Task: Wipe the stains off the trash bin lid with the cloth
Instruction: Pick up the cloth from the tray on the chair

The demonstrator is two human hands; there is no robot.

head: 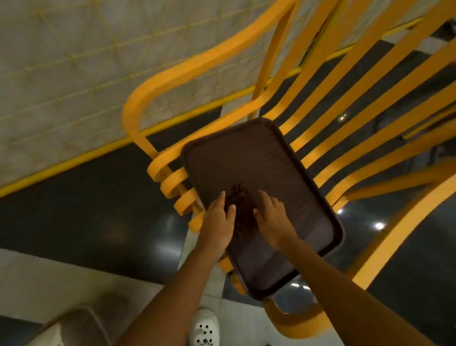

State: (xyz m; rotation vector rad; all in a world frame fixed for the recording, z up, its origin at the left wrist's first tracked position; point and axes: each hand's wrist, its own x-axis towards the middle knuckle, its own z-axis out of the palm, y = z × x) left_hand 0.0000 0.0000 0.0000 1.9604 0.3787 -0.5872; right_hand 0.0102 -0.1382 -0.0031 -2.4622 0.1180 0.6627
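Observation:
A dark, bunched cloth (241, 209) lies on a brown plastic tray (249, 156) that rests on the slats of a yellow chair (349, 110). My left hand (218, 223) is at the cloth's left edge, its thumb and forefinger pinching the fabric. My right hand (273, 220) lies on the tray at the cloth's right edge, fingers straight and thumb touching the cloth. At the bottom left, a pale trash bin with a brownish lid (79, 328) stands blurred and apart from both hands.
The chair's curved yellow armrest (138, 116) rises left of the tray. A yellow wire grid panel (60, 75) runs behind it. My white shoe (205, 330) stands on the glossy dark and pale floor below the tray.

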